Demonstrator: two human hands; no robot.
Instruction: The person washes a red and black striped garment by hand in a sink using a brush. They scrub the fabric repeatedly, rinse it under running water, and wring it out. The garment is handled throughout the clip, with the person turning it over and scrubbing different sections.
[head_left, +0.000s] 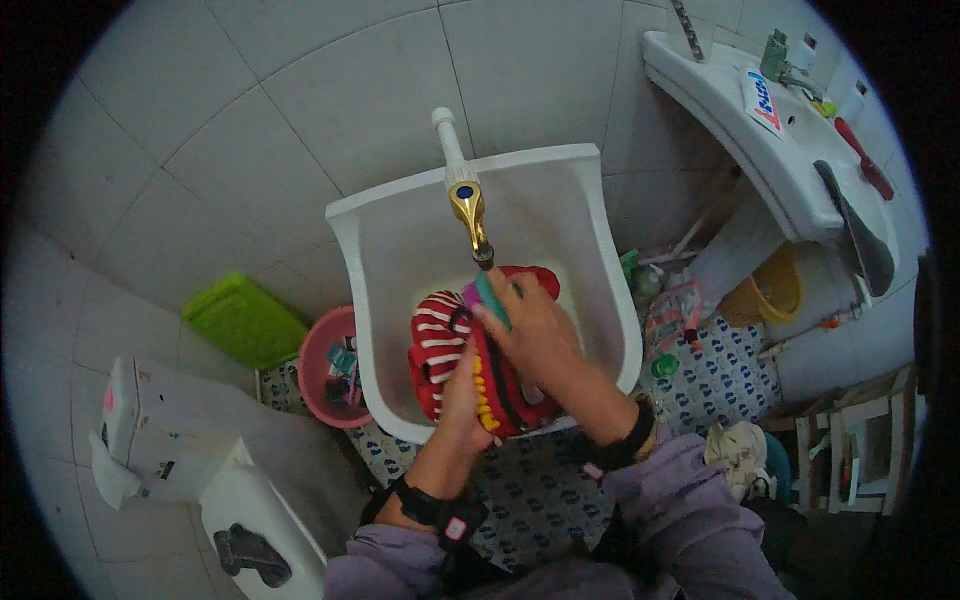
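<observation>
Inside the white basin (622, 345) lies a bulky red cloth article (435, 330) with white stripes, dark bands and a row of yellow trim. Its exact kind is unclear. My left hand (461, 401) grips its near side, along the yellow trim. A scrub brush (492, 300) with a teal back and a purple part is held in my right hand (536, 330), against the upper part of the red cloth. My fingers hide part of the brush. Just above it is the spout of a gold-coloured tap (466, 201); no running water can be made out.
Left of the basin stand a pink plastic tub (322, 382) holding small items and a green plastic board or lid (244, 319). At the right are a washbasin (720, 90) with toothpaste (760, 97), a yellow bucket (780, 285) and a shelf rack (862, 442).
</observation>
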